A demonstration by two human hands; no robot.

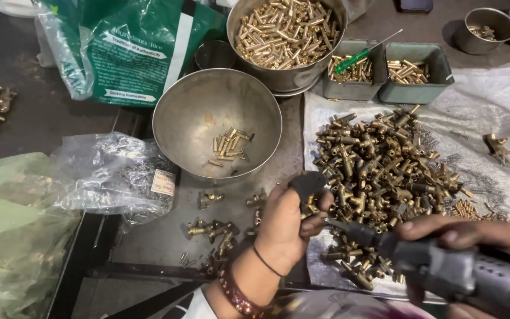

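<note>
My left hand (287, 221) is closed around a small brass fitting (310, 207), with a dark flat piece showing above the fingers. My right hand (464, 236) grips a dark grey power screwdriver (444, 269) whose tip points left at the fitting in my left hand. Just beyond both hands lies a big heap of brass valve fittings (379, 171) on a clear plastic sheet (491, 106). A steel bowl (175, 127) ahead of my left hand holds several small brass pins (228, 146).
A larger steel pot (287, 77) full of brass pins stands behind, beside two green trays (414, 91) of pins and a green-handled screwdriver (355, 58). A green printed bag (131, 47), plastic bags (101, 171) at left, loose fittings (211, 230) near my wrist, a small steel cup (484, 26).
</note>
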